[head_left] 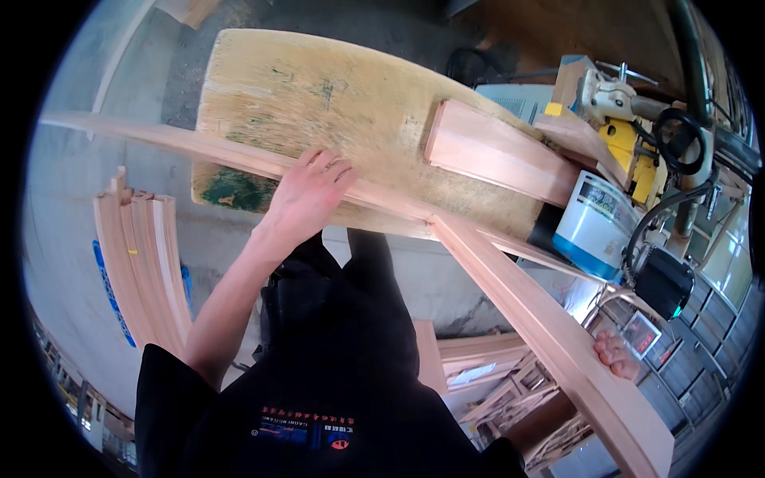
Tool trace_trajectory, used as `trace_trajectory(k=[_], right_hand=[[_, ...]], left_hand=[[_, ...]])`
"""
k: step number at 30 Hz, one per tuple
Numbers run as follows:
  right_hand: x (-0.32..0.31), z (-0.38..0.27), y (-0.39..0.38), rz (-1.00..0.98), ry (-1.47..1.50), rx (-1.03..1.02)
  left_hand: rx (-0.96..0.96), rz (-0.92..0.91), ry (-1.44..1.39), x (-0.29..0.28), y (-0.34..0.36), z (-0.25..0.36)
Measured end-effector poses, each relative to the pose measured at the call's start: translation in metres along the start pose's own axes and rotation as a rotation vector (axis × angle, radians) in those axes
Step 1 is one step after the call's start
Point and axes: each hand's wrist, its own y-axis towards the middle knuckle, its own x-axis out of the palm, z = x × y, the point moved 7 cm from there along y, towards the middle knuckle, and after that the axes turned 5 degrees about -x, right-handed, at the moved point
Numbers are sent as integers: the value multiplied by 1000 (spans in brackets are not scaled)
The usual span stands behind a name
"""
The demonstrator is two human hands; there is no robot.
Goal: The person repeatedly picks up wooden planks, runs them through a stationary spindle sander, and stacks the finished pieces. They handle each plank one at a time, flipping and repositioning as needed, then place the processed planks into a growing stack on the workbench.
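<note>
A long pale wooden strip (pixel 239 158) lies across the worn plywood tabletop (pixel 271 72), reaching off its left end. My left hand (pixel 311 191) grips this strip with fingers curled over it. A wider pale plank (pixel 542 327) meets the strip near the table's front edge and slants down to the lower right, beyond the table. My right hand (pixel 615 354) holds that plank, its fingers curled over the edge and the rest hidden beneath. A short stack of pale boards (pixel 498 147) lies at the tabletop's right, beside a machine.
A machine with a yellow body (pixel 617 139), a white-and-blue cylinder (pixel 586 231), hoses and a black unit (pixel 665 279) occupies the right. Bundled long strips (pixel 135 263) stand at the left. More timber (pixel 478 350) lies behind me at lower right.
</note>
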Motion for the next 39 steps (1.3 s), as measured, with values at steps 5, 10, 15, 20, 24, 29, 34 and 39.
trace_trajectory(k=[5,10,15,20,24,29,34,39], right_hand=[[1,6,2,65,-54,-50],[-6,18,-4,145,-39,-77],[-11,42,-19,97,-109,42],[-4,52,-40,-374,-179,-7],[-34,173,-90,-539,-558,-134],[-38,259,-149,-818,-848,90],[-7,296,-167,-593,-781,-82],[61,267,-140,-550,-885,-136]], left_hand=[[-52,141,-262,-73,-24,75],[137,527,-654,-152,-64,216],[163,797,-681,-145,-64,322],[26,1011,-912,-110,-70,340],[64,1192,-1092,-70,-82,327],[367,1363,-1264,-25,-141,293],[781,1232,-1292,-16,-211,244],[530,1569,-1487,-29,-255,229]])
